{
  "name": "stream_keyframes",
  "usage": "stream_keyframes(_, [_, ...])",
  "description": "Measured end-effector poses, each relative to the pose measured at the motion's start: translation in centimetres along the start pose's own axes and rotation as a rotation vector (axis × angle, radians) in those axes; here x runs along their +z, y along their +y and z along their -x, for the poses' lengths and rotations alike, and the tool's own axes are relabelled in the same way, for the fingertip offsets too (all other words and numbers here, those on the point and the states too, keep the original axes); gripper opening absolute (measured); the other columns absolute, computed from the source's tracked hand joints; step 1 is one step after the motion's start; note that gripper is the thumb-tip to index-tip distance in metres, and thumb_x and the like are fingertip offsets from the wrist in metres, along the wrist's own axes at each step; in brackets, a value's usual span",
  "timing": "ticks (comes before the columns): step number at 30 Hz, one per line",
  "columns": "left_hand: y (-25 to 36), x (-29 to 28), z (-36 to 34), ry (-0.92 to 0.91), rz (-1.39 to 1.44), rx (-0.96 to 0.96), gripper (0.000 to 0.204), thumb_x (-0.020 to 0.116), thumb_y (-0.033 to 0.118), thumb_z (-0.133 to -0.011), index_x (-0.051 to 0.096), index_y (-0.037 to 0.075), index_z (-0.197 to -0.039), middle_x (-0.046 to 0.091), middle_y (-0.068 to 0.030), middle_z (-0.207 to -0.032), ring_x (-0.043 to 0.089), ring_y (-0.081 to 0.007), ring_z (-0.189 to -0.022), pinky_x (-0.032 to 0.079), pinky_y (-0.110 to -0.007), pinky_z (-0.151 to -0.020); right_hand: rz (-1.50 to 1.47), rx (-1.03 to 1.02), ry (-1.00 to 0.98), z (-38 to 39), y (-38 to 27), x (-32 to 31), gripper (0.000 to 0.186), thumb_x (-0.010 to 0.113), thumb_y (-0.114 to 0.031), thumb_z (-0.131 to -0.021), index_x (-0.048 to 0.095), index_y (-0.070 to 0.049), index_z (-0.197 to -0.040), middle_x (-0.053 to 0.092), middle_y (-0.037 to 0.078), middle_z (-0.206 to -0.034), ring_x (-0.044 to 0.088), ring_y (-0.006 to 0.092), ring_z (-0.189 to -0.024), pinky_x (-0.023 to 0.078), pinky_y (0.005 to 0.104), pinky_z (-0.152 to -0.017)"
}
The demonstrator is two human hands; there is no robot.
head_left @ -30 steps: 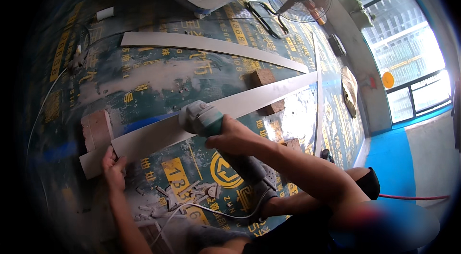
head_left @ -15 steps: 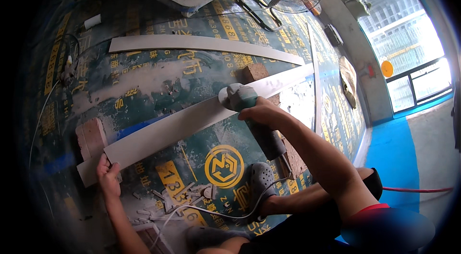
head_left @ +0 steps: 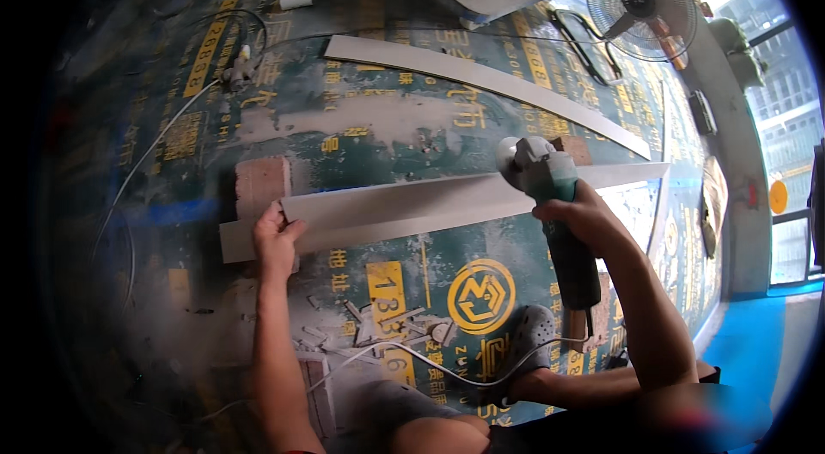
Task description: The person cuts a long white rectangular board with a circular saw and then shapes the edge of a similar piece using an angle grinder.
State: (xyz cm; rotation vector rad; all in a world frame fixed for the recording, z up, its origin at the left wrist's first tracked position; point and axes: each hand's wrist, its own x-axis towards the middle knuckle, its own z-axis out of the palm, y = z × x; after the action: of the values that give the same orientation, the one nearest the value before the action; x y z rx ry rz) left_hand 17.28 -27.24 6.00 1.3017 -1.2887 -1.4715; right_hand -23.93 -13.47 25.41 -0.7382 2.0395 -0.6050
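My right hand (head_left: 574, 218) is wrapped round a green and dark angle grinder (head_left: 569, 269). Its grey head and pale disc sit at the far edge of a long, pale tile strip (head_left: 387, 201), right of its middle; whether the disc touches it I cannot tell. A second pale strip (head_left: 236, 242) shows along the near side and sticks out at the left end. My left hand (head_left: 275, 239) pinches the upper strip's left end, thumb on the near side. Under that end lies a reddish block (head_left: 262, 183); another brown block (head_left: 571, 149) is behind the grinder.
Beyond lies another pale strip (head_left: 481, 85). A standing fan (head_left: 640, 0) is at the far right. The grinder's white cord (head_left: 464, 379) loops past broken offcuts (head_left: 400, 325) and my shoe (head_left: 534, 335). Printed green sheeting (head_left: 387, 132) covers the floor.
The view has turned, so the floor things sit further right and the strips look more level. Both hands keep their holds, and the grinder stays at about the same part of the strip.
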Motion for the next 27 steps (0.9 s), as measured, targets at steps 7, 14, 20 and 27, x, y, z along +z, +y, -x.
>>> stream_keyframes(7, [-1.1, 1.9, 0.9, 0.136, -0.051, 0.146, 0.028, 0.065, -0.01, -0.084, 0.066, -0.002, -0.111, 0.07, -0.0009, -0.097, 0.062, -0.0091, -0.088, 0.048, -0.024, -0.084, 0.075, -0.216, -0.129, 2.5, 0.0, 6.4, 0.072, 0.079, -0.013, -0.075, 0.046, 0.004, -0.137, 0.062, 0.015, -0.119, 0.061, 0.0237, -0.111, 0.048, 0.0355, -0.1])
stream_keyframes(14, [-3.2, 1.6, 0.6, 0.185, -0.111, 0.237, 0.026, 0.067, -0.006, -0.084, 0.068, 0.001, -0.109, 0.07, 0.0008, -0.089, 0.059, -0.0069, -0.078, 0.047, -0.024, -0.075, 0.316, -0.235, -0.146, 3.7, -1.0, 11.2, 0.065, 0.075, -0.031, -0.076, 0.044, 0.01, -0.116, 0.064, 0.032, -0.105, 0.066, 0.0424, -0.102, 0.051, 0.044, -0.089])
stream_keyframes(20, [-4.6, 1.8, 0.2, 0.188, -0.039, 0.253, 0.025, 0.07, -0.004, -0.082, 0.07, 0.002, -0.107, 0.068, -0.0018, -0.091, 0.061, -0.0109, -0.08, 0.049, -0.027, -0.077, 0.405, -0.243, -0.151, 4.2, -2.1, 13.2, 0.062, 0.074, -0.032, -0.077, 0.042, 0.008, -0.112, 0.064, 0.033, -0.102, 0.066, 0.0459, -0.099, 0.052, 0.046, -0.088])
stream_keyframes(27, [-4.7, 1.6, 0.6, 0.178, -0.075, 0.262, 0.024, 0.071, -0.004, -0.083, 0.069, 0.001, -0.107, 0.068, -0.0037, -0.093, 0.063, -0.0142, -0.086, 0.049, -0.029, -0.081, 0.478, -0.188, -0.239, 5.4, -5.3, 16.2, 0.063, 0.073, -0.033, -0.078, 0.041, 0.01, -0.111, 0.065, 0.032, -0.098, 0.067, 0.0466, -0.094, 0.053, 0.046, -0.085])
